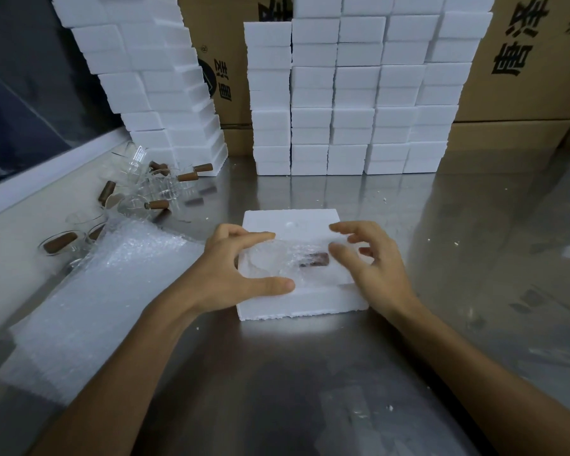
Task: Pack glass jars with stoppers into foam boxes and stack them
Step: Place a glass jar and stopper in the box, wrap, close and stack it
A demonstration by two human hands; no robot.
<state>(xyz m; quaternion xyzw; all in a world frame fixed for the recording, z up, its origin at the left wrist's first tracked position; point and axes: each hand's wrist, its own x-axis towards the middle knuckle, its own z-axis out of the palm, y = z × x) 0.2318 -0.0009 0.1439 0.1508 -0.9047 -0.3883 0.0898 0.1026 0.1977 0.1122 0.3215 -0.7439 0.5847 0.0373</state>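
A white foam box half (301, 299) lies open on the steel table in front of me. In its hollow sits a glass jar wrapped in bubble wrap (290, 263), its brown stopper (315, 260) pointing right. My left hand (234, 268) spans the jar's left end, forefinger along the far side and thumb along the near side. My right hand (369, 258) hovers over the stopper end with fingers spread and loosely bent, holding nothing. Whether the left fingers press the wrap or only frame it is unclear.
Loose glass jars with brown stoppers (152, 189) lie in a heap at the left. A pile of bubble wrap sheets (89, 297) stretches along the near left. Stacked closed foam boxes (349, 97) stand behind, with a leaning stack (155, 77) to the left and cardboard cartons (524, 57) beyond.
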